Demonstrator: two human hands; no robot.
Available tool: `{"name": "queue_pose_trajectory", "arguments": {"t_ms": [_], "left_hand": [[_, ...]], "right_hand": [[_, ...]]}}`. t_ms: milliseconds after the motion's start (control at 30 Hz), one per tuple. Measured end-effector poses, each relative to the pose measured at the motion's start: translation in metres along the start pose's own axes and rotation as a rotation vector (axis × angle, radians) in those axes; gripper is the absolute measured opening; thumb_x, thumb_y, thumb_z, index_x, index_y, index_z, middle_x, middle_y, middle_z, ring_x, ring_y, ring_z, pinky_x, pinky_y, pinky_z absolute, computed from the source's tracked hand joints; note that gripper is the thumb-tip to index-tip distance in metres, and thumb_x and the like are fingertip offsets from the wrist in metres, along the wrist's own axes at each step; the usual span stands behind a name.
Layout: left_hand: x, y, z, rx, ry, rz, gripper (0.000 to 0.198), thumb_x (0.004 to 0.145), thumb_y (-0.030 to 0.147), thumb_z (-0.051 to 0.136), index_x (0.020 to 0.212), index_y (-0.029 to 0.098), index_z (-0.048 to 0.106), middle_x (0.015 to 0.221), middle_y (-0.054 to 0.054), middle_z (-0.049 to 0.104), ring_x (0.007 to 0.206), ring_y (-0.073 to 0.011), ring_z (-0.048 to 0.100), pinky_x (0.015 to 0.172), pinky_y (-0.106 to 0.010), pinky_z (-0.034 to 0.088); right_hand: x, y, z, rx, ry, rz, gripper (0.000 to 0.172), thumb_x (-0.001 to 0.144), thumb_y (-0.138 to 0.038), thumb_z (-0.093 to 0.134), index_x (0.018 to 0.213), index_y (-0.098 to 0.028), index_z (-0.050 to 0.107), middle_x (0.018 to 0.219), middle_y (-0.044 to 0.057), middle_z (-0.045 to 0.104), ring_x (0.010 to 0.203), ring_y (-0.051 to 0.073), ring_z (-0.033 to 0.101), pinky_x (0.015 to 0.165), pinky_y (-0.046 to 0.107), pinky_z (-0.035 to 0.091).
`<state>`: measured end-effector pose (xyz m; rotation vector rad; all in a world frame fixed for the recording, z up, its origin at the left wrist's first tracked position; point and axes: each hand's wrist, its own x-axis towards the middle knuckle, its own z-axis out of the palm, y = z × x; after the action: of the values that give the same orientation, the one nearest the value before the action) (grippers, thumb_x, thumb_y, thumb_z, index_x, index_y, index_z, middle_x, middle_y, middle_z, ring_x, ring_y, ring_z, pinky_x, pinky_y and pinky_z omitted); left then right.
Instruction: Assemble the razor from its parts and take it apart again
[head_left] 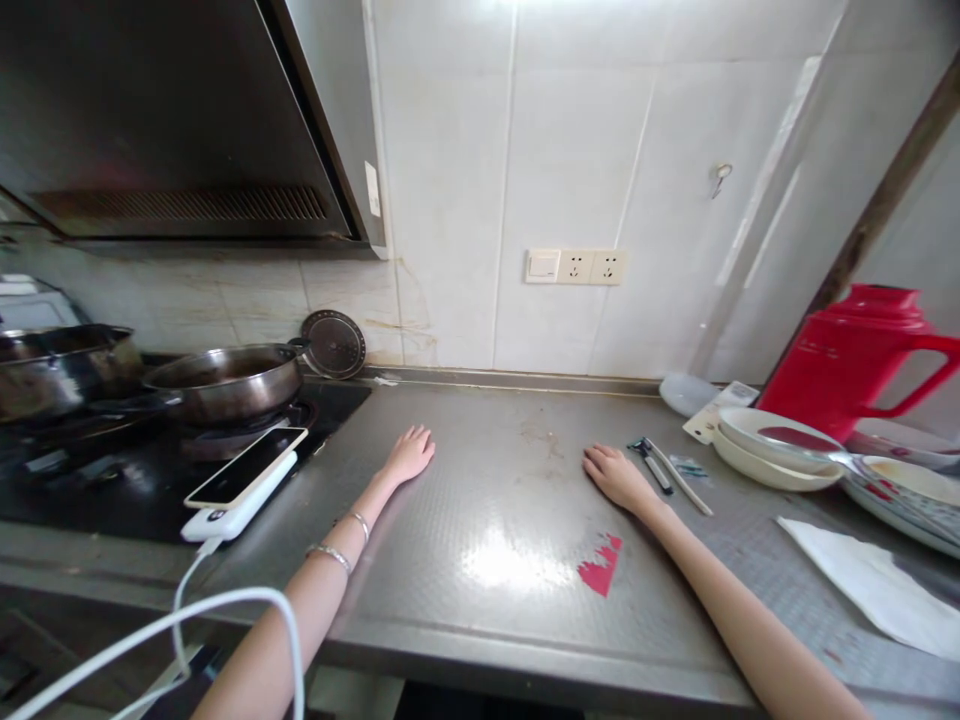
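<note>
My left hand (409,455) lies palm down on the metal countertop (495,470), fingers stretched out, with nothing in it. Two silver bangles (330,556) circle that wrist and forearm. My right hand (613,474) also rests flat on the counter, empty, its fingers extended. Just right of it lie a small dark razor-like tool (651,466) and a thin white stick (679,478). In front of my right hand, nearer the counter's edge, is a red paper cutout (600,568) with one jagged side.
On the left, a steel pan (232,383) and a pot (64,370) stand on the black stove. A phone (246,468) lies on a white power bank (240,508) with a cable. At right are stacked bowls (776,460), a red thermos (855,355) and white paper (874,585).
</note>
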<state>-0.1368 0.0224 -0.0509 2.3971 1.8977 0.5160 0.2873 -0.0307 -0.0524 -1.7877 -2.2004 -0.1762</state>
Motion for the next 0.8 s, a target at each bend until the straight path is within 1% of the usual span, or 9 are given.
{"name": "queue_pose_trajectory", "arguments": {"t_ms": [67, 133, 200, 267, 400, 500, 600, 733, 800], "left_hand": [[0.0, 0.0, 0.0, 0.013, 0.009, 0.005, 0.047, 0.087, 0.036, 0.033, 0.125, 0.014, 0.049, 0.139, -0.013, 0.039, 0.132, -0.026, 0.029, 0.107, -0.041, 0.024], [0.0, 0.0, -0.001, 0.03, 0.017, 0.007, 0.047, 0.086, 0.035, 0.033, 0.125, 0.014, 0.049, 0.139, -0.012, 0.04, 0.131, -0.0254, 0.03, 0.106, -0.04, 0.024], [0.001, 0.0, -0.001, 0.045, 0.02, 0.012, 0.047, 0.086, 0.035, 0.033, 0.125, 0.013, 0.049, 0.138, -0.012, 0.041, 0.131, -0.0256, 0.031, 0.106, -0.04, 0.025], [0.002, 0.001, -0.002, 0.056, 0.022, 0.02, 0.048, 0.086, 0.035, 0.032, 0.125, 0.011, 0.049, 0.138, -0.014, 0.041, 0.13, -0.0263, 0.032, 0.106, -0.04, 0.026], [0.003, 0.001, -0.004, 0.085, 0.013, 0.012, 0.05, 0.087, 0.035, 0.031, 0.126, 0.011, 0.049, 0.138, -0.014, 0.041, 0.13, -0.0264, 0.032, 0.105, -0.038, 0.027], [0.003, 0.001, -0.004, 0.114, 0.013, 0.018, 0.05, 0.087, 0.035, 0.03, 0.126, 0.01, 0.048, 0.138, -0.013, 0.04, 0.13, -0.0263, 0.033, 0.105, -0.038, 0.027], [0.003, 0.0, -0.003, 0.106, 0.013, 0.021, 0.051, 0.087, 0.036, 0.03, 0.126, 0.009, 0.049, 0.138, -0.013, 0.04, 0.13, -0.0267, 0.032, 0.105, -0.039, 0.026], [0.006, -0.001, -0.003, 0.016, 0.036, -0.003, 0.048, 0.084, 0.035, 0.037, 0.122, 0.012, 0.052, 0.137, -0.012, 0.043, 0.129, -0.026, 0.034, 0.105, -0.038, 0.027], [0.009, -0.001, -0.005, -0.11, 0.062, -0.043, 0.045, 0.082, 0.035, 0.039, 0.116, 0.013, 0.057, 0.133, -0.011, 0.047, 0.127, -0.0255, 0.037, 0.105, -0.037, 0.027]], "right_hand": [[0.0, 0.005, -0.008, 0.0, 0.055, 0.057, 0.041, 0.087, -0.035, 0.036, 0.117, -0.016, 0.056, 0.123, 0.013, 0.055, 0.115, 0.025, 0.048, 0.097, 0.034, 0.035], [-0.001, 0.014, -0.019, -0.01, 0.133, 0.175, 0.041, 0.086, -0.035, 0.038, 0.117, -0.016, 0.056, 0.119, 0.013, 0.058, 0.111, 0.026, 0.051, 0.094, 0.034, 0.038], [-0.005, 0.026, -0.034, -0.018, 0.187, 0.299, 0.04, 0.084, -0.035, 0.04, 0.113, -0.016, 0.06, 0.113, 0.013, 0.061, 0.104, 0.026, 0.055, 0.088, 0.032, 0.041], [-0.011, 0.038, -0.047, -0.009, 0.191, 0.404, 0.036, 0.082, -0.035, 0.042, 0.105, -0.018, 0.064, 0.105, 0.013, 0.065, 0.097, 0.026, 0.059, 0.08, 0.031, 0.044], [-0.028, 0.053, -0.062, 0.051, 0.153, 0.538, 0.033, 0.079, -0.036, 0.044, 0.096, -0.021, 0.069, 0.091, 0.012, 0.069, 0.087, 0.027, 0.063, 0.067, 0.029, 0.044], [-0.037, 0.056, -0.063, 0.053, 0.106, 0.568, 0.032, 0.077, -0.036, 0.048, 0.093, -0.019, 0.07, 0.086, 0.013, 0.07, 0.086, 0.027, 0.064, 0.065, 0.027, 0.043], [-0.039, 0.053, -0.064, 0.042, 0.039, 0.621, 0.033, 0.077, -0.037, 0.048, 0.091, -0.016, 0.07, 0.084, 0.015, 0.069, 0.085, 0.027, 0.064, 0.065, 0.027, 0.042], [-0.037, 0.046, -0.065, 0.014, -0.045, 0.649, 0.032, 0.077, -0.032, 0.046, 0.086, -0.014, 0.07, 0.085, 0.018, 0.068, 0.081, 0.027, 0.065, 0.062, 0.028, 0.042], [-0.036, 0.044, -0.063, -0.012, -0.073, 0.651, 0.029, 0.075, -0.028, 0.047, 0.085, -0.013, 0.069, 0.086, 0.018, 0.068, 0.08, 0.026, 0.065, 0.062, 0.027, 0.042]]}}
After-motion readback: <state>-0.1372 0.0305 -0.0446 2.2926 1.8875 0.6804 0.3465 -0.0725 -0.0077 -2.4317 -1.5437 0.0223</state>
